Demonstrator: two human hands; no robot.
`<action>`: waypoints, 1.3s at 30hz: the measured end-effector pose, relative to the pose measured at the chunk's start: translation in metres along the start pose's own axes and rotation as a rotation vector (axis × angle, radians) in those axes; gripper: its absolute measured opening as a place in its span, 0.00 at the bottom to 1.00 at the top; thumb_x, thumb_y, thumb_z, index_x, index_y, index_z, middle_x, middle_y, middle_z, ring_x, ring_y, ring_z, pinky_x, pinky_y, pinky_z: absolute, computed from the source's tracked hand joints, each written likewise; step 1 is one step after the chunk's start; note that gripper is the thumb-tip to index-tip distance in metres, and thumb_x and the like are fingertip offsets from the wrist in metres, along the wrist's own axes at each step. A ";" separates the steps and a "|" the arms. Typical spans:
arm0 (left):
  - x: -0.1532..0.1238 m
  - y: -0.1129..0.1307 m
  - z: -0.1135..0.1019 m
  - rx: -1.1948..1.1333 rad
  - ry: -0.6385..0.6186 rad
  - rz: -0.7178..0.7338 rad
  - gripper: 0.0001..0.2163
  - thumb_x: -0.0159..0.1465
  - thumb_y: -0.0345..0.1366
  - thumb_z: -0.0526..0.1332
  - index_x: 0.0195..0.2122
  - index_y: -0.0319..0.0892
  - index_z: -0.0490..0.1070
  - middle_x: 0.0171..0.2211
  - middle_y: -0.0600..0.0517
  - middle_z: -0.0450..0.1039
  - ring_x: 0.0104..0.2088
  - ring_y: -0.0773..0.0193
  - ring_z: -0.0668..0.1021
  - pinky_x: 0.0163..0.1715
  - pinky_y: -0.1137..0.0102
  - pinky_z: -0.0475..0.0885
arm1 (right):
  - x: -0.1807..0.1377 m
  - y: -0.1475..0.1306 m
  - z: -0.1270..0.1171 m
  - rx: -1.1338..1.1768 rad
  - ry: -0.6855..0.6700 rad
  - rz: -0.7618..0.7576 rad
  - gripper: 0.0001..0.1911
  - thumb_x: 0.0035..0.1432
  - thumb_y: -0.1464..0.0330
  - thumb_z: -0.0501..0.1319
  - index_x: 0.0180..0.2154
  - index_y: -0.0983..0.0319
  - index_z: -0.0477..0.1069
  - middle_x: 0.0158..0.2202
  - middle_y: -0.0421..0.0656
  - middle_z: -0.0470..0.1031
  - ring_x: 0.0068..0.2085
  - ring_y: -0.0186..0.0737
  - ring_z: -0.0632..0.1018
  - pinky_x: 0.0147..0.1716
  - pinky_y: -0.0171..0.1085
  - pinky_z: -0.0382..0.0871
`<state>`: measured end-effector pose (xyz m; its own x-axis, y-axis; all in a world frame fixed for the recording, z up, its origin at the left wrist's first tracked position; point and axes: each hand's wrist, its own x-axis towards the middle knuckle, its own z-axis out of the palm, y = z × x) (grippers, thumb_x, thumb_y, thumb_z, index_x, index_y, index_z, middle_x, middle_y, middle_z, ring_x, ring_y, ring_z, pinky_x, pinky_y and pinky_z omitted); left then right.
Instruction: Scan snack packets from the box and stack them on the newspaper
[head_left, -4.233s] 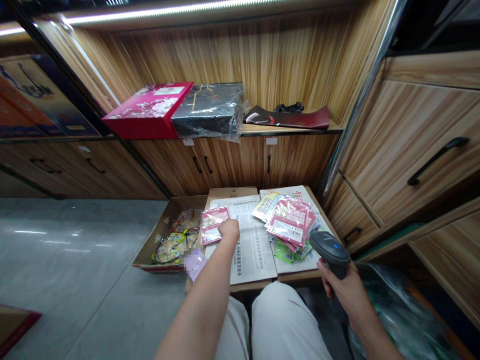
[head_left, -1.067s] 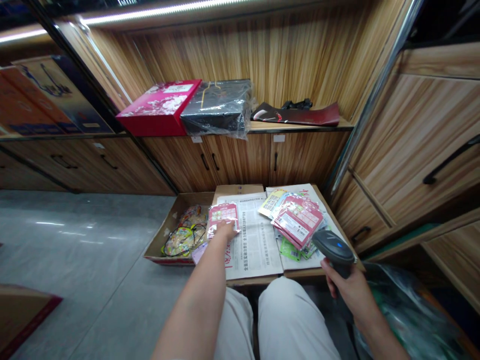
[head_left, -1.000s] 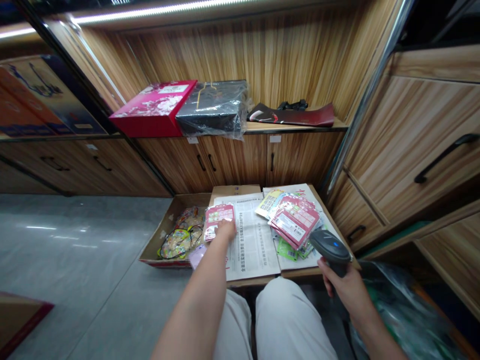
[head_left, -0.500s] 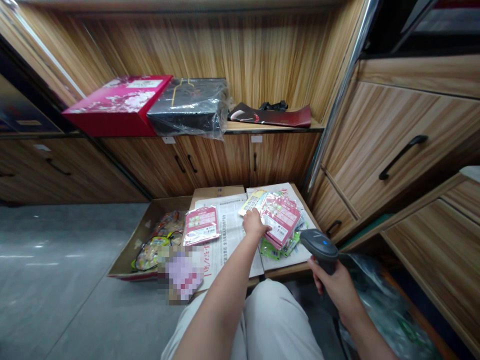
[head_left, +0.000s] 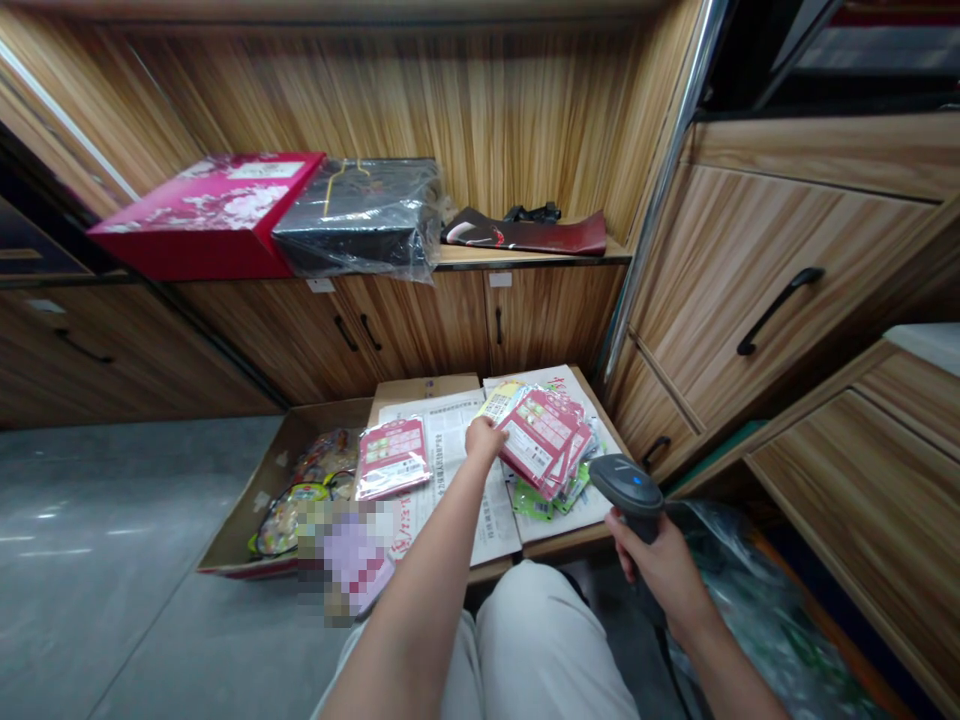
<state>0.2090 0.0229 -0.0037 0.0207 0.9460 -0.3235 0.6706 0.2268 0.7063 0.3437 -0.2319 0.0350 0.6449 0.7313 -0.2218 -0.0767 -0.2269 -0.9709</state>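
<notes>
Down by the floor, before our knees, a flat cardboard box spread with newspaper carries the things. Our left hand reaches over the newspaper to the near left edge of the packet pile, a loose heap of pink-and-white sachets with green ones showing underneath. The fingers are curled onto the edge of the top pink packet; we cannot tell whether they have pinched it or only touch it. One lone pink packet lies well apart from the pile, on the left side of the newspaper, partly over the edge of an open carton that sits on the floor and holds colourful bagged goods.

Our right hand is wrapped tight around the grip of a dark grey scanner, whose head, with a small blue light on top, points toward the pile from just beside its right lower corner.

On the shelf above the cupboard doors lie a red gift box, touching a black box in clear plastic wrap, and to the right a flat dark red bag. Crumpled clear plastic lies on the floor at our right.
</notes>
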 end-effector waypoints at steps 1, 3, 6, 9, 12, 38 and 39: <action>0.001 0.001 -0.002 -0.135 -0.035 -0.047 0.09 0.52 0.29 0.71 0.32 0.40 0.72 0.33 0.48 0.77 0.38 0.56 0.80 0.37 0.67 0.74 | 0.000 0.000 0.000 -0.001 -0.003 -0.003 0.22 0.44 0.54 0.72 0.33 0.63 0.70 0.14 0.33 0.67 0.14 0.32 0.66 0.11 0.30 0.60; 0.002 0.003 -0.006 -0.407 -0.131 -0.153 0.08 0.54 0.26 0.69 0.30 0.39 0.70 0.27 0.51 0.74 0.31 0.63 0.79 0.32 0.71 0.74 | 0.001 0.001 0.001 0.001 -0.006 -0.007 0.22 0.44 0.55 0.71 0.33 0.63 0.70 0.14 0.33 0.67 0.14 0.32 0.66 0.11 0.30 0.60; -0.003 0.006 -0.013 -0.631 -0.247 -0.263 0.07 0.57 0.23 0.65 0.29 0.38 0.67 0.23 0.55 0.69 0.24 0.71 0.74 0.27 0.76 0.72 | 0.001 0.003 0.003 -0.004 -0.011 -0.019 0.21 0.44 0.54 0.71 0.33 0.62 0.70 0.14 0.33 0.67 0.14 0.33 0.67 0.11 0.31 0.60; -0.010 0.007 -0.016 -0.736 -0.282 -0.278 0.09 0.57 0.21 0.65 0.32 0.39 0.67 0.26 0.55 0.70 0.25 0.72 0.74 0.28 0.76 0.74 | 0.001 0.004 0.006 -0.015 -0.003 -0.023 0.21 0.43 0.54 0.71 0.33 0.62 0.71 0.14 0.33 0.67 0.13 0.34 0.67 0.11 0.32 0.60; -0.018 0.006 -0.014 -0.795 -0.293 -0.240 0.14 0.53 0.20 0.67 0.36 0.41 0.67 0.31 0.54 0.73 0.29 0.69 0.77 0.32 0.69 0.78 | 0.001 0.004 0.010 -0.014 0.010 -0.015 0.22 0.43 0.53 0.71 0.33 0.61 0.71 0.13 0.32 0.66 0.12 0.34 0.66 0.10 0.33 0.59; -0.032 -0.005 -0.002 -0.827 -0.228 -0.086 0.16 0.50 0.21 0.64 0.38 0.41 0.66 0.35 0.50 0.76 0.31 0.63 0.80 0.33 0.64 0.79 | -0.002 -0.002 0.014 -0.003 -0.028 0.006 0.26 0.43 0.47 0.70 0.30 0.62 0.71 0.13 0.35 0.67 0.13 0.35 0.67 0.11 0.32 0.61; -0.028 -0.007 -0.005 -0.829 -0.186 -0.108 0.15 0.51 0.21 0.64 0.38 0.41 0.66 0.36 0.50 0.76 0.31 0.64 0.80 0.33 0.64 0.79 | -0.003 -0.002 0.014 -0.005 -0.029 0.014 0.26 0.42 0.47 0.70 0.31 0.62 0.71 0.14 0.35 0.67 0.13 0.35 0.67 0.11 0.33 0.61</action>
<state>0.1999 -0.0040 0.0041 0.1584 0.8726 -0.4620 -0.0818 0.4779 0.8746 0.3317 -0.2244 0.0363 0.6215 0.7463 -0.2382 -0.0817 -0.2407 -0.9672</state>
